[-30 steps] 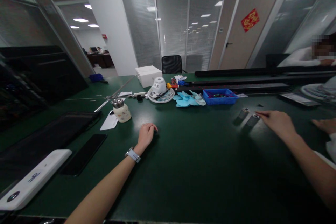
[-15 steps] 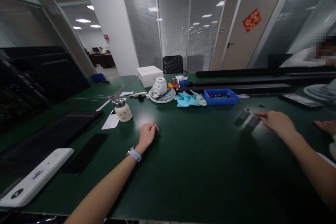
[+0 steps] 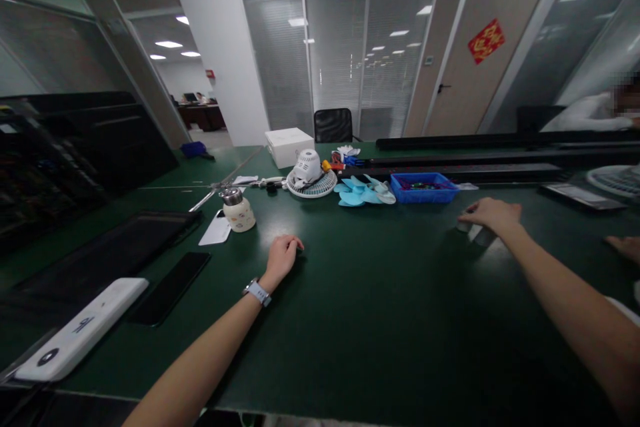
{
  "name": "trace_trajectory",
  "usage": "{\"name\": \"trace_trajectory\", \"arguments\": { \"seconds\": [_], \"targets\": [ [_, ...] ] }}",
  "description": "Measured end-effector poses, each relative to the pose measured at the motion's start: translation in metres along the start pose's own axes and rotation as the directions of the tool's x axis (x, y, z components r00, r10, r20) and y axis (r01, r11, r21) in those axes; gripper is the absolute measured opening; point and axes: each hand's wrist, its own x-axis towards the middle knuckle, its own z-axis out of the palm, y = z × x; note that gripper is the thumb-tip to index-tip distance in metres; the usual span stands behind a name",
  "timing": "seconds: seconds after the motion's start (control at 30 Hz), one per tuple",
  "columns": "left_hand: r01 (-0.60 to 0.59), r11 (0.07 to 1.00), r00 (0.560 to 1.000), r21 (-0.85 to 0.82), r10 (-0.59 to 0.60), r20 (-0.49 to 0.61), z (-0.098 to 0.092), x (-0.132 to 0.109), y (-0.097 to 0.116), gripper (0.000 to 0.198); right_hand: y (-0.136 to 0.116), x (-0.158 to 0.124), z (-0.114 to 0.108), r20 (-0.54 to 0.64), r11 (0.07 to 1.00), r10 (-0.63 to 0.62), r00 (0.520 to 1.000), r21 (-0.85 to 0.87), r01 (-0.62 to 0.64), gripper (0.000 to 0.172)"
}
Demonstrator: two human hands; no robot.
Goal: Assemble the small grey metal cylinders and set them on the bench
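Note:
My right hand (image 3: 493,215) reaches over two small grey cylinders standing side by side on the dark green table (image 3: 370,293). Its fingers are closed at the top of the left cylinder (image 3: 463,225), which they mostly cover. The right cylinder (image 3: 484,236) shows under the palm; motion blur hides what exactly the cylinders are. My left hand (image 3: 283,257) rests on the table with its fingers loosely curled and nothing visible in them. A watch with a pale strap (image 3: 257,291) is on that wrist.
A cream bottle (image 3: 240,215), black phone (image 3: 170,288) and white device (image 3: 83,328) lie left. Further back are a white box (image 3: 290,147), fan part (image 3: 311,183), light-blue fan blades (image 3: 357,192) and blue tray (image 3: 425,195). Another person's hand (image 3: 624,245) is at the right edge.
My right hand has moved left, from the right cylinder to the left one, and now covers more of both. My left hand stays in place. The view has shifted slightly.

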Motion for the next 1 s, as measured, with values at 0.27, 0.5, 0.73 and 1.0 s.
{"name": "trace_trajectory", "arguments": {
  "seconds": [0.27,0.5,0.73,1.0],
  "targets": [
    [0.003,1.0,1.0,-0.008,-0.003,0.02,-0.001,0.0,0.003,0.035,-0.156,-0.098,-0.038,-0.043,0.673,-0.588,0.808,0.528,0.518,0.042],
    [-0.077,0.992,0.997,-0.102,0.074,-0.026,-0.002,-0.006,0.008,0.027,-0.253,-0.165,-0.032,-0.23,0.34,-0.773,0.592,0.637,0.692,0.042],
    [-0.247,0.961,0.968,-0.127,0.238,-0.081,0.014,-0.004,0.034,0.026,-0.251,-0.173,0.01,-0.269,0.236,-0.714,0.647,0.777,0.583,0.07],
    [-0.247,0.962,0.962,-0.12,0.228,-0.153,0.012,0.007,0.043,0.025,-0.25,-0.178,0.025,-0.257,0.242,-0.714,0.652,0.783,0.574,0.056]
  ]
}}
